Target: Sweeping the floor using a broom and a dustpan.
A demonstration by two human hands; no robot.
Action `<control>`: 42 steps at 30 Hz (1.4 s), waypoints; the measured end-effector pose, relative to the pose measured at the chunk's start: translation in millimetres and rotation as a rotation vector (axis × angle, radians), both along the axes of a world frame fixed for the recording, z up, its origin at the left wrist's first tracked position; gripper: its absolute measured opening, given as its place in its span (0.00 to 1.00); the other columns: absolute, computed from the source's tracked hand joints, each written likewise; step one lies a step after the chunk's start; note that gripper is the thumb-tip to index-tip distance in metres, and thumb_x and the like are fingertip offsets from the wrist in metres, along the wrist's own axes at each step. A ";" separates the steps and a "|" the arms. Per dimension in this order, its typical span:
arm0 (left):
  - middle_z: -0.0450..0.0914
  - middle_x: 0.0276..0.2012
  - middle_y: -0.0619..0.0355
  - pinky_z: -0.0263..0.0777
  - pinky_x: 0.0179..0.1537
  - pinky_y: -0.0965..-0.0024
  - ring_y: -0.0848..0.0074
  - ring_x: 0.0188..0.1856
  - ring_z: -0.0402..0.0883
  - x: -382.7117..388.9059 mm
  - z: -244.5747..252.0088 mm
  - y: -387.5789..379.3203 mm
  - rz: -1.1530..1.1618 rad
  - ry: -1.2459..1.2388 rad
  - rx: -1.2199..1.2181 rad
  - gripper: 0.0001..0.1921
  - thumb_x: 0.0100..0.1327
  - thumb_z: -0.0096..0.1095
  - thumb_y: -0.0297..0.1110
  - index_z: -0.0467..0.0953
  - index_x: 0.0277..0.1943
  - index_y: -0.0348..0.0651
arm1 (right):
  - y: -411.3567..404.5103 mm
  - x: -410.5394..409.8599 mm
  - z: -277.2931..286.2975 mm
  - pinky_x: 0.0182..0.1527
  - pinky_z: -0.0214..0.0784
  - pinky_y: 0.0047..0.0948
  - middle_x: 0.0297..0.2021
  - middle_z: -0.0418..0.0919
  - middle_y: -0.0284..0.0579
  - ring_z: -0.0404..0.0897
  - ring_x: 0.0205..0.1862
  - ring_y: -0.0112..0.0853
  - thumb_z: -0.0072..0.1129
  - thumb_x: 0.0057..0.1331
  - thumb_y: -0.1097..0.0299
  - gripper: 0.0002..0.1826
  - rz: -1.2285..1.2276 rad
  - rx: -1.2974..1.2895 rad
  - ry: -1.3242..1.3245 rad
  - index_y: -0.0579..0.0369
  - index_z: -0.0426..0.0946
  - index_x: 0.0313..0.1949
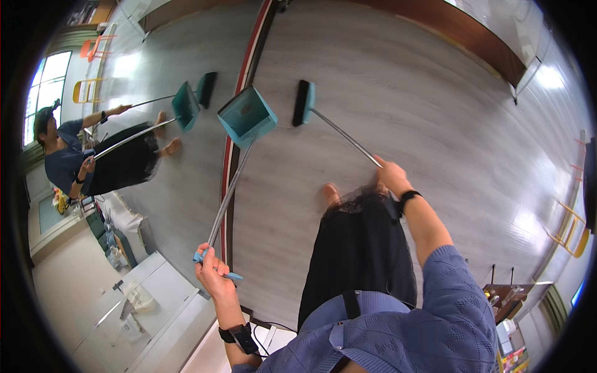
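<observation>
My left hand (214, 272) grips the blue grip at the top of a long metal handle. At the far end of that handle is a teal plastic dustpan (249, 116), its open mouth facing up and away, beside the dark edge below a mirror. It looks hollow, with a ridged strip along one inner side. In my right hand (394, 177) is the metal handle of a broom. The teal broom head (305, 103) with black bristles lies to the right of the dustpan, apart from it, over the grey floor. Whether the bristles touch the floor I cannot tell.
A large wall mirror (186, 210) on the left reflects me, the broom and the dustpan. The grey wood-look floor (396, 93) spreads ahead and right. A brown board (466, 28) edges the far side. A yellow chair (576, 233) stands at the right.
</observation>
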State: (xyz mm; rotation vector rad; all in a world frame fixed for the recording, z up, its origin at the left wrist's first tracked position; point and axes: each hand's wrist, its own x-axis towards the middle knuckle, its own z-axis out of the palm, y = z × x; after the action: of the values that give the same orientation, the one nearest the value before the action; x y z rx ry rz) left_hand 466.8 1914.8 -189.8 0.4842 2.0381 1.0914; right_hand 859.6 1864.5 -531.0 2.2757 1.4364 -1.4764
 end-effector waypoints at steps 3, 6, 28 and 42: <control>0.58 0.17 0.70 0.50 0.15 0.80 0.88 0.14 0.54 20.0 -1.0 11.4 -0.069 0.007 -0.016 0.08 0.60 0.59 0.28 0.73 0.43 0.45 | -115.1 89.8 21.9 0.42 0.71 0.47 0.37 0.81 0.52 0.79 0.42 0.49 0.46 0.68 0.62 0.27 -0.030 -0.061 -0.132 0.26 0.58 0.66; 0.57 0.17 0.71 0.48 0.16 0.80 0.89 0.15 0.53 47.8 3.4 23.7 -0.132 0.018 -0.018 0.08 0.61 0.60 0.30 0.73 0.43 0.47 | -242.5 159.4 63.8 0.39 0.69 0.49 0.34 0.80 0.55 0.78 0.38 0.52 0.49 0.68 0.62 0.25 -0.133 -0.114 -0.214 0.29 0.61 0.64; 0.57 0.15 0.70 0.48 0.15 0.80 0.89 0.14 0.54 144.5 -5.3 172.7 -0.352 -0.113 0.109 0.07 0.62 0.60 0.27 0.73 0.42 0.43 | -37.4 26.1 66.3 0.38 0.71 0.50 0.33 0.80 0.58 0.79 0.36 0.54 0.46 0.67 0.59 0.24 -0.107 0.110 0.211 0.37 0.63 0.63; 0.60 0.15 0.69 0.48 0.14 0.80 0.89 0.12 0.55 89.1 -17.7 285.6 -0.438 -0.134 -0.049 0.05 0.62 0.59 0.25 0.73 0.40 0.43 | 254.8 -109.3 8.2 0.42 0.73 0.44 0.41 0.80 0.51 0.80 0.44 0.47 0.45 0.68 0.65 0.16 0.278 0.104 0.095 0.46 0.72 0.54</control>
State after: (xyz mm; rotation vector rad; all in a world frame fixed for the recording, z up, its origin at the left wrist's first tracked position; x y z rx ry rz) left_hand 555.9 2200.4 -207.5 0.7673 1.7287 0.7834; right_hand 750.2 2119.3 -522.8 1.9781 1.8097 -1.4718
